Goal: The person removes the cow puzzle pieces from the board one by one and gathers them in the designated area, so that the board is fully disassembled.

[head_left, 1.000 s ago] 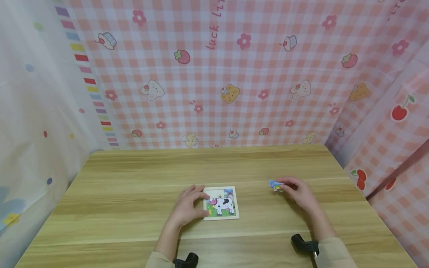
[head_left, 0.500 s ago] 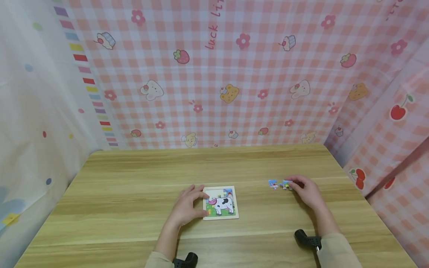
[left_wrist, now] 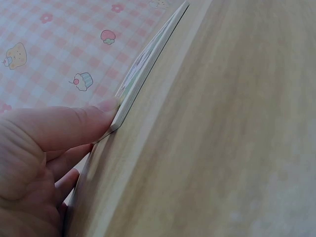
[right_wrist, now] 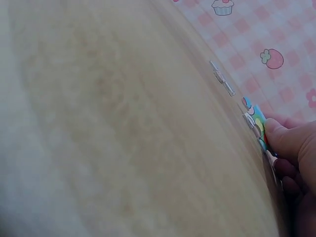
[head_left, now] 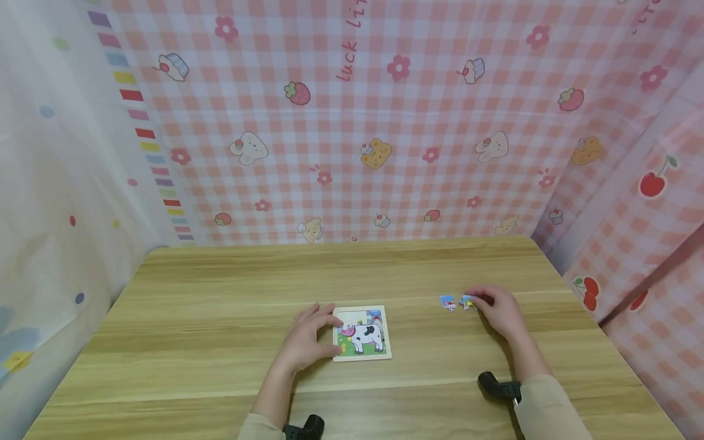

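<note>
My left hand (head_left: pixel 309 339) holds the left side of a small square cow puzzle board (head_left: pixel 364 337) with a pale wooden rim. Its thumb (left_wrist: pixel 94 121) is on the near corner of the board in the left wrist view, and the index fingertip reaches the board's upper left part. The board shows a white cow with black patches on green, with a pale gap at upper left. To the right, my right hand (head_left: pixel 499 310) pinches a blue-and-yellow jigsaw piece (right_wrist: pixel 258 121), partly hidden by its fingers. Another jigsaw piece (head_left: pixel 448 303) lies flat on the table just left of it.
The wooden table (head_left: pixel 220 379) spreads around both hands. Behind it hangs a pink checked curtain (head_left: pixel 352 183), with a white dotted curtain (head_left: pixel 71 201) on the left. Black wrist mounts (head_left: pixel 499 386) sit by both sleeves.
My right hand has moved right with one jigsaw piece, and a second piece now shows on the table. Since half a second ago it has shifted slightly left. The left hand and board stay put.
</note>
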The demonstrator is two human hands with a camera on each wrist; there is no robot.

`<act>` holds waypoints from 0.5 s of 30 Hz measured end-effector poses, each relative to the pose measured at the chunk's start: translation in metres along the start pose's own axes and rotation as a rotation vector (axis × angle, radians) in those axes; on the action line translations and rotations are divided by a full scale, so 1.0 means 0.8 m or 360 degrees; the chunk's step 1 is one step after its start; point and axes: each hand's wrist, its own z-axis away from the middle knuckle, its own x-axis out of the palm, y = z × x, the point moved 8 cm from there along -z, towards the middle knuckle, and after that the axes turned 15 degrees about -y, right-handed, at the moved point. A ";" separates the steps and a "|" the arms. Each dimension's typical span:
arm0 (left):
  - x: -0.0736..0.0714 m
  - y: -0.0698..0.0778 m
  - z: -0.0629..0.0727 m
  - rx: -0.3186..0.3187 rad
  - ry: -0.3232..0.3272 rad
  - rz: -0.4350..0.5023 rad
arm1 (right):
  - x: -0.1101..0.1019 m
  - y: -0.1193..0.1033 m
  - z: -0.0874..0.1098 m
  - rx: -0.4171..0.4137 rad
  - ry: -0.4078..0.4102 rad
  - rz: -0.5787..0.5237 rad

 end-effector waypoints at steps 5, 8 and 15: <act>0.000 -0.001 0.000 -0.0002 -0.0001 -0.0007 | 0.002 0.003 -0.003 -0.0013 0.0018 0.0018; 0.001 0.000 0.000 -0.0003 -0.0002 -0.0003 | 0.002 0.004 -0.005 -0.0022 0.0032 0.0032; 0.002 0.000 -0.001 0.0000 -0.0006 -0.0022 | 0.003 0.004 -0.007 -0.0026 0.0057 0.0093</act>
